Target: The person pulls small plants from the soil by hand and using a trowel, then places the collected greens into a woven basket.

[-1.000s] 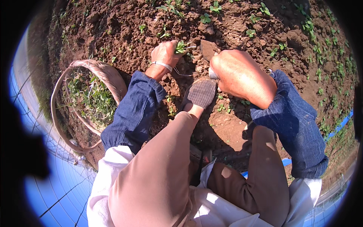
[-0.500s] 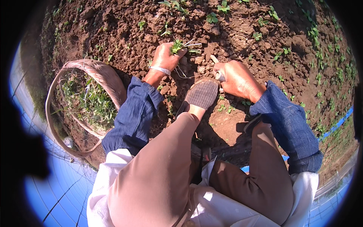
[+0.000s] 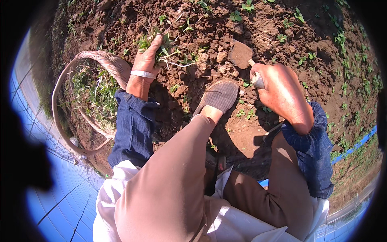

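Observation:
My left hand, with a white band at the wrist, grips a bunch of pulled weeds whose pale roots stick out to the right. It is above the soil, a little right of the woven basket. Wrapped round the handle of a small hand trowel is my right hand. The trowel's flat, soil-coloured blade points up and left, just over the clods. Cut greenery fills the basket at the left, which has a tall hoop handle.
Brown, cloddy soil spreads ahead, with small green seedlings at the far and right sides. My shoe is planted between my hands. A blue strip runs along the right, and blue sheeting lies at lower left.
My left hand has moved left and turned, carrying the weeds toward the basket. My right hand has shifted right, and the trowel blade has come up into view.

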Motion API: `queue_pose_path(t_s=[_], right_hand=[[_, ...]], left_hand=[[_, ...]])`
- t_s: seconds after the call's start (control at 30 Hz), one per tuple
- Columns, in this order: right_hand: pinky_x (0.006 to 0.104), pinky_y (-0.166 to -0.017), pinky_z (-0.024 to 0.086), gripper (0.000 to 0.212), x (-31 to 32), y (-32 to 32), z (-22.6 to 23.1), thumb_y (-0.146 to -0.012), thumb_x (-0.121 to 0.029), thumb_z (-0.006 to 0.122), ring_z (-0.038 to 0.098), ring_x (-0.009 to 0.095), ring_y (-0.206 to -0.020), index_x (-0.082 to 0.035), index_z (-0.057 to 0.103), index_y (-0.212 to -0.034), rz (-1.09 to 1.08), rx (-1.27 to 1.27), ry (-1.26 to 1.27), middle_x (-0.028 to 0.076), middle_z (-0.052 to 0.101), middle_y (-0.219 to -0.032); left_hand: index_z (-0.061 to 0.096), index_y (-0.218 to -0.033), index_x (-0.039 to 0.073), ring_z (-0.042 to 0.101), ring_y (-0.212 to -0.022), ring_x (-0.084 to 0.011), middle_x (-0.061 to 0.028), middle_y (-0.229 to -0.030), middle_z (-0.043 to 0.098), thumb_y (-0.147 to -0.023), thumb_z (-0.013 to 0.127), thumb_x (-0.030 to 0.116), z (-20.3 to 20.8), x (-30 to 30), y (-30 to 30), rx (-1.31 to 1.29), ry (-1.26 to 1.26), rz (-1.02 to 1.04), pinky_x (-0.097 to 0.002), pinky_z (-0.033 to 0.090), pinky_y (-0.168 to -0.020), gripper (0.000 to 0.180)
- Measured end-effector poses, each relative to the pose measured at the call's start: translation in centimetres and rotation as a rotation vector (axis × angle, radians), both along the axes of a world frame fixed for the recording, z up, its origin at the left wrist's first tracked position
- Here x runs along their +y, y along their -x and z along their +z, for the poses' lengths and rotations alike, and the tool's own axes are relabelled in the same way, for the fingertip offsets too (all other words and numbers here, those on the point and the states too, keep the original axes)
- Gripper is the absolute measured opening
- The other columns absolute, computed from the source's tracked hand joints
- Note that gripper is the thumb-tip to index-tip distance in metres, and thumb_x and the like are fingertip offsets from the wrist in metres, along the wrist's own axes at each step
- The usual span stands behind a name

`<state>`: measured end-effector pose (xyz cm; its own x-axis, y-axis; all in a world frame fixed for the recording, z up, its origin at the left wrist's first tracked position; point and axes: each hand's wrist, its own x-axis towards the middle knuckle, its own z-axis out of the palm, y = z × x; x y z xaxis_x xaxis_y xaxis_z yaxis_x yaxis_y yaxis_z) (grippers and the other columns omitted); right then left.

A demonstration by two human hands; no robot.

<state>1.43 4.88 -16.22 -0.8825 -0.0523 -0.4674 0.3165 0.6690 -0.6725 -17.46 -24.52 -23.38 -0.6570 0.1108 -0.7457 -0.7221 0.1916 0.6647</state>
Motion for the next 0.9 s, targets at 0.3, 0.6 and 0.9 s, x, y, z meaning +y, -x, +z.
queue_pose_path(t_s=[0.3,0.6,0.9], right_hand=[[0.0440,-0.063,0.048,0.030,-0.9,-1.5,1.4,-0.066,0.006,0.057,0.062,0.040,-0.069,-0.005,0.063,-0.093,-0.036,-0.002,-0.035,0.022,0.060,-0.071],[0.0446,-0.058,0.047,0.029,-2.2,-1.6,0.7,-0.065,0.006,0.058,0.060,0.039,-0.064,-0.004,0.059,-0.092,-0.053,0.148,0.065,0.020,0.059,-0.066],[0.0427,-0.061,0.052,0.017,-2.7,-1.9,-1.5,-0.069,-0.001,0.064,0.065,0.034,-0.066,-0.003,0.059,-0.085,-0.011,0.194,-0.032,0.017,0.063,-0.066]], left_hand=[[0.060,-0.101,0.002,0.056,-0.069,-0.0158,-0.0060,-0.073,0.059,-0.089,0.060,0.015,-1.0,1.5,-5.6,0.565,0.435,-0.913,-0.0311,0.046,-0.065,0.018],[0.051,-0.124,0.005,0.058,-0.091,-0.0448,-0.0201,-0.109,0.055,-0.062,0.053,-0.009,0.5,5.3,-11.3,0.712,0.540,-1.253,-0.0490,0.049,-0.074,0.063],[0.060,-0.112,0.002,0.063,-0.080,-0.0292,-0.0170,-0.088,0.064,-0.075,0.044,-0.003,-0.2,1.3,-11.1,0.754,0.387,-0.817,-0.0337,0.048,-0.074,0.041]])
